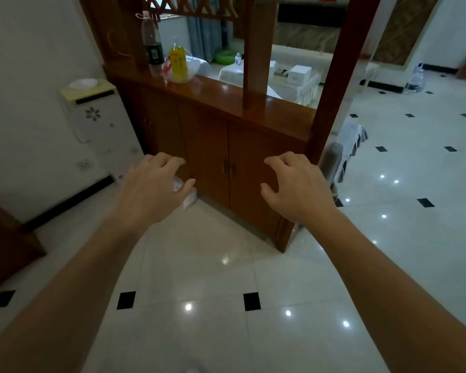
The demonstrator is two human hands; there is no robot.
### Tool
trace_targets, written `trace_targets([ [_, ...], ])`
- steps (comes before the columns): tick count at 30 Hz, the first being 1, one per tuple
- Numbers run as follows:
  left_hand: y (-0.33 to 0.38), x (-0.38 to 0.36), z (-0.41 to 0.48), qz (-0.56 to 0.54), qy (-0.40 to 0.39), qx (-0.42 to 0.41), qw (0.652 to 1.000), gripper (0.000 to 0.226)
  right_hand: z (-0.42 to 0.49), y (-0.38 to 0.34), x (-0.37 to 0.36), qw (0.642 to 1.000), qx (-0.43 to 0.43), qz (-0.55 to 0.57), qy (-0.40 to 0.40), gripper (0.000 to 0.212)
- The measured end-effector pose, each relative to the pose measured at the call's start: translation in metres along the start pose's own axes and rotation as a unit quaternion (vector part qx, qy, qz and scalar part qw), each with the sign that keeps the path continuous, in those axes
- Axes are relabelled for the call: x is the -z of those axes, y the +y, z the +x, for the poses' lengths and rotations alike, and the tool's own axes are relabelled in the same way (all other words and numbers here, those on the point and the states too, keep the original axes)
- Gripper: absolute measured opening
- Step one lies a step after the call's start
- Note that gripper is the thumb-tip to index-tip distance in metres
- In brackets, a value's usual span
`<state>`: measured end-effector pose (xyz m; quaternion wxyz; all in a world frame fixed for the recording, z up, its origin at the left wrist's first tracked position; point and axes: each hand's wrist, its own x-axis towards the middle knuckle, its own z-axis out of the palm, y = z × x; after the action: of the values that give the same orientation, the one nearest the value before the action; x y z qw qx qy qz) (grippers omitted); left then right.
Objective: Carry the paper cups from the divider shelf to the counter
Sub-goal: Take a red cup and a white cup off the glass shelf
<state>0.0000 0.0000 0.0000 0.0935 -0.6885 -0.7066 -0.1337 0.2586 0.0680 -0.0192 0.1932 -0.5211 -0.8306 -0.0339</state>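
The wooden divider shelf [226, 95] stands ahead, with cabinet doors below its ledge. No paper cup shows clearly. A clear bag [193, 70] at the ledge's left end holds something red and white that is too blurred to name. My left hand [151, 189] and my right hand [296, 189] reach forward at cabinet-door height, fingers spread and curled, nothing in the right. A small white object [186, 201] shows just under my left thumb by the cabinet's base; I cannot tell whether the hand touches it.
A tall dark bottle [152, 47] and a yellow bottle [178, 63] stand on the ledge's left end. A white appliance [92, 114] stands against the left wall. Glossy tiled floor [199, 265] spreads below, and covered furniture [301, 84] lies beyond the divider.
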Motion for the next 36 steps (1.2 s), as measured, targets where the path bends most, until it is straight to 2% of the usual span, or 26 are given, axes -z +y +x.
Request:
trace_targets([
  [5, -0.006, -0.011, 0.018, 0.004, -0.025, 0.018, 1.000, 0.058, 0.020, 0.001, -0.012, 1.000, 0.007, 0.010, -0.012, 0.054],
  [11, -0.025, -0.032, 0.066, -0.005, -0.018, 0.006, 1.000, 0.056, 0.066, 0.003, -0.033, 1.000, 0.008, 0.001, -0.012, 0.053],
  [25, -0.110, -0.072, 0.275, -0.025, 0.016, -0.071, 0.997, 0.056, 0.264, 0.008, -0.073, 0.997, -0.062, -0.044, 0.029, 0.052],
  [36, -0.086, -0.111, 0.407, -0.064, 0.037, -0.158, 0.985, 0.054, 0.335, 0.060, -0.092, 0.989, -0.127, -0.071, 0.034, 0.049],
])
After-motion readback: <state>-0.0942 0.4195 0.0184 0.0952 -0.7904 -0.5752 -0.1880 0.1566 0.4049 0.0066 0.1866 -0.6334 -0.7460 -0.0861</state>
